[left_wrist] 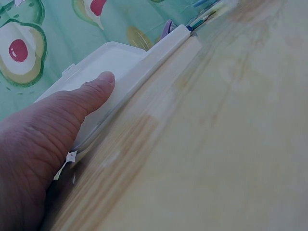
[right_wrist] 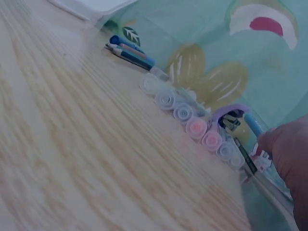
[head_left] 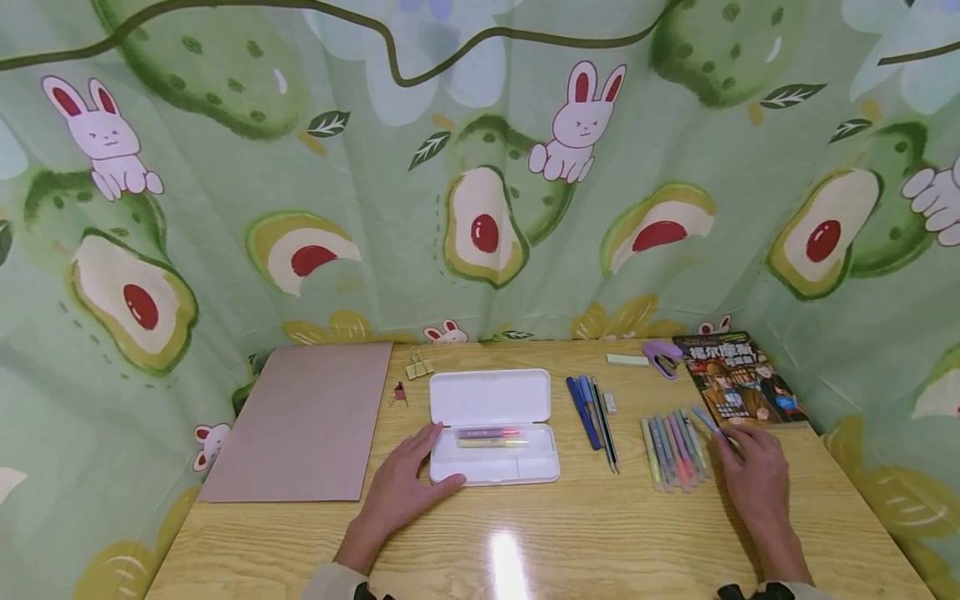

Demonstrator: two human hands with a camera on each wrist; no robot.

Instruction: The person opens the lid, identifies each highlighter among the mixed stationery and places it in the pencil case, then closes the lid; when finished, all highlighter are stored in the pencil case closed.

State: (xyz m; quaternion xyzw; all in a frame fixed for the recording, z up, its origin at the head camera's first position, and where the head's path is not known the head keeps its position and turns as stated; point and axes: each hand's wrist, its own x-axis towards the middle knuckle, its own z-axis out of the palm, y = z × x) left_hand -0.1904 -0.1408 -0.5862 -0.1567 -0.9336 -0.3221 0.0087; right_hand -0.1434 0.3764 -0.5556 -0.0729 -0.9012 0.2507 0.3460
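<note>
My left hand (head_left: 405, 477) rests at the left end of an open white pencil case (head_left: 538, 473). Its thumb lies over the front edge, as the left wrist view also shows, and the fingers reach along the left side. Inside the case lie a pink pen (head_left: 487, 433) and a yellow pen (head_left: 491, 443). Over on the right, my right hand (head_left: 756, 475) pinches a slim light blue pen (head_left: 705, 419) between thumb and fingers. Just left of that hand, several pastel highlighters (head_left: 671, 450) lie side by side, their round ends facing the right wrist camera.
Blue pens (head_left: 583, 412), dark pencils (head_left: 604, 425) and an eraser (head_left: 610, 403) lie between case and highlighters. Behind are a purple stapler (head_left: 663, 358), a pale green strip (head_left: 627, 360) and a book (head_left: 738, 379). Binder clips (head_left: 418, 365) and a brown board (head_left: 300, 425) are left.
</note>
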